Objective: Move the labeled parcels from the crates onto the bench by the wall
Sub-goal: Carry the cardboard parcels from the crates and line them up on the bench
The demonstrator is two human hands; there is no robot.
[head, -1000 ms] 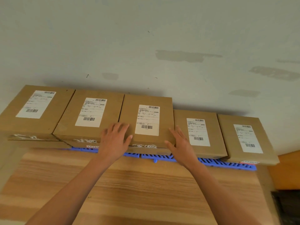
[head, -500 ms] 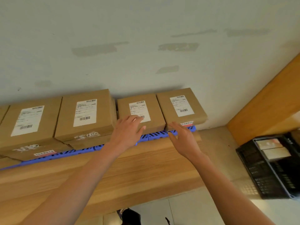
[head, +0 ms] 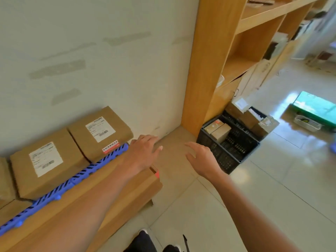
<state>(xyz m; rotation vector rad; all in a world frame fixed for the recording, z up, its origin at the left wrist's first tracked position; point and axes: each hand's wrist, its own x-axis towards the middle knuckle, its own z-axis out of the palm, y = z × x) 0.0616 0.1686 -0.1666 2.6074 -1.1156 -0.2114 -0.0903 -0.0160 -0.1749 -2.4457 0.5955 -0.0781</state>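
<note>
Hands hang empty in mid-air: the left hand [head: 145,151] at about 9 o'clock of the right hand [head: 201,159], both with fingers loosely spread and holding nothing. Two labeled parcels [head: 101,131] [head: 46,160] lie on a blue slatted mat [head: 85,171] along the wooden bench [head: 127,193] at 8 o'clock. At 3 o'clock, a black crate [head: 234,151] on the floor holds small boxes [head: 217,130] beside a wooden shelving unit [head: 209,70].

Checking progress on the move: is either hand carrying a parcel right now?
No. The left hand and right hand are both open and hold nothing, out past the bench end.
</note>
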